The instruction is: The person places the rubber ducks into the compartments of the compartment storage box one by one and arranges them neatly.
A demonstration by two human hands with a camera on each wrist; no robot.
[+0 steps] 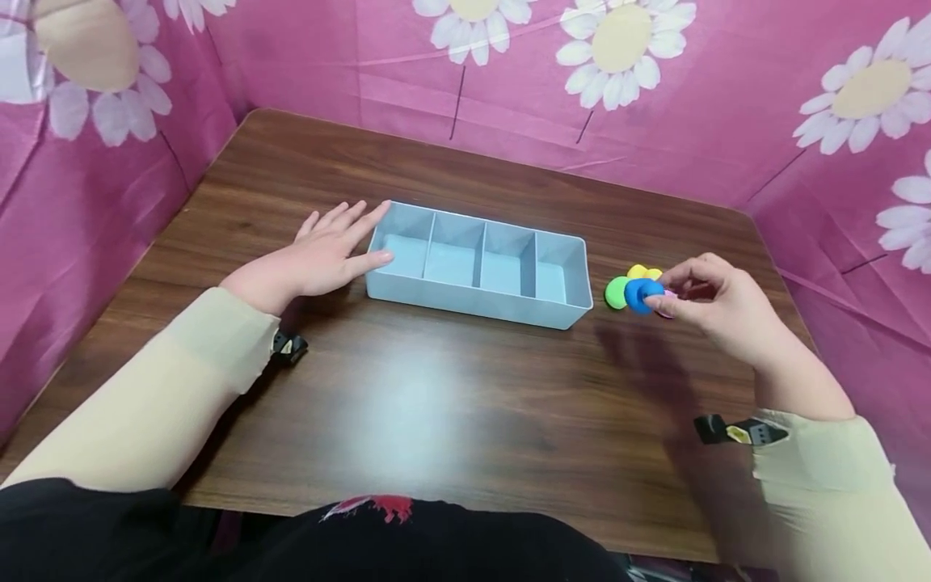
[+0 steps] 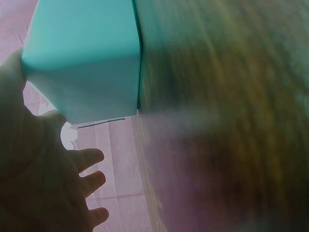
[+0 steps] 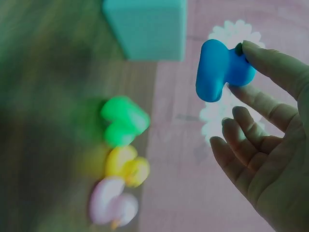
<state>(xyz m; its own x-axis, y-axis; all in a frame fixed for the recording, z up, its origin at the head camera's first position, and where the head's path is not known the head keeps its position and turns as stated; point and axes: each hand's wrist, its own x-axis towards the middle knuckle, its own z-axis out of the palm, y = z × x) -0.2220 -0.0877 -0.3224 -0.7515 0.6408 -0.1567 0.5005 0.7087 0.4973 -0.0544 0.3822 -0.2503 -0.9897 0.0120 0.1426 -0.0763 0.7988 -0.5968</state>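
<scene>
My right hand (image 1: 720,303) pinches a small blue toy duck (image 3: 212,72) between thumb and fingertip, raised above the table, its other fingers loosely bent. Beneath it sit a green toy duck (image 3: 124,121), a yellow toy duck (image 3: 126,166) and a pink toy duck (image 3: 111,200), close together and blurred in the right wrist view. My left hand (image 1: 313,259) spreads its straight fingers at the left end of a light blue divided box (image 1: 473,299), index finger at the far corner and thumb over the near rim. No objects show in the box's compartments.
The box stands lengthwise near the middle of a brown wooden table (image 1: 407,412). A pink cloth (image 1: 305,56) with white daisies hangs behind the table and along both sides. The ducks lie just off the box's right end.
</scene>
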